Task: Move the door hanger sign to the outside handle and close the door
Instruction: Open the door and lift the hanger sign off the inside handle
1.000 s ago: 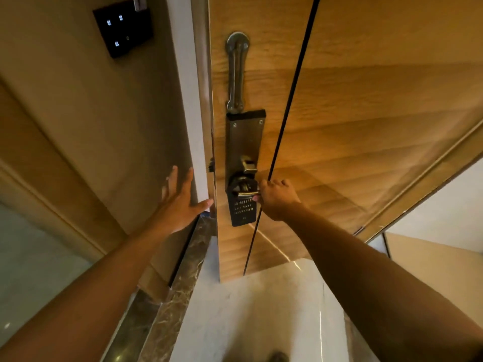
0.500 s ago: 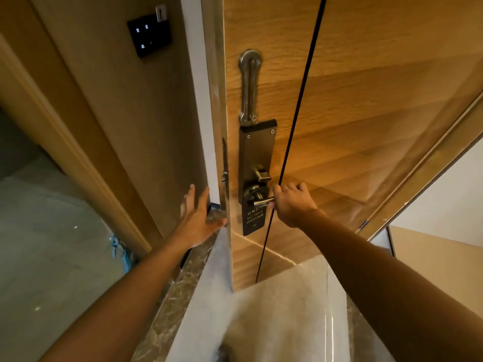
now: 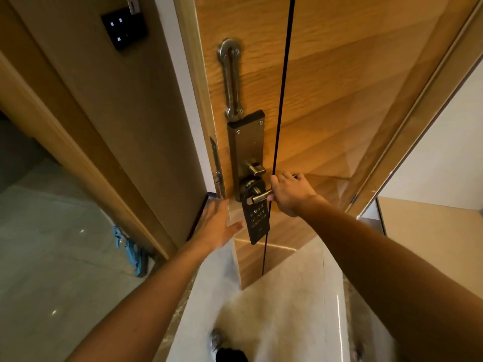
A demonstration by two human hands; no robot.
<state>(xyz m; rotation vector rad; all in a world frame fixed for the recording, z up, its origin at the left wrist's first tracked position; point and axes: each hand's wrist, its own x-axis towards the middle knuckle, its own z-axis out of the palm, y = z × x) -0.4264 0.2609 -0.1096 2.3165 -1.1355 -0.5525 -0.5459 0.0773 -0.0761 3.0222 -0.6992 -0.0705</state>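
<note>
Here dark sign [image 3: 256, 218] hangs on lever [image 3: 260, 196]; right hand [image 3: 288, 194] grips lever; left hand [image 3: 217, 226] open.

A black touch switch panel [image 3: 125, 28] is glowing on the brown wall at far left, while a blue cloth [image 3: 130, 250] is lying crumpled on the grey floor beyond the doorway.

The door [image 3: 339, 87] stands ajar ahead of me, its free edge to my left. On its face the guard bar [image 3: 231, 79] sits above the lock plate [image 3: 247, 142], with the handle [image 3: 260, 196] at the plate's foot. The sign [image 3: 256, 220] hangs on that handle. My right hand [image 3: 290, 194] is on the handle's outer end, right of the sign. My left hand [image 3: 218, 226] is at the door edge, below the latch. The switch panel [image 3: 125, 27] is on the wall, upper left.
</note>
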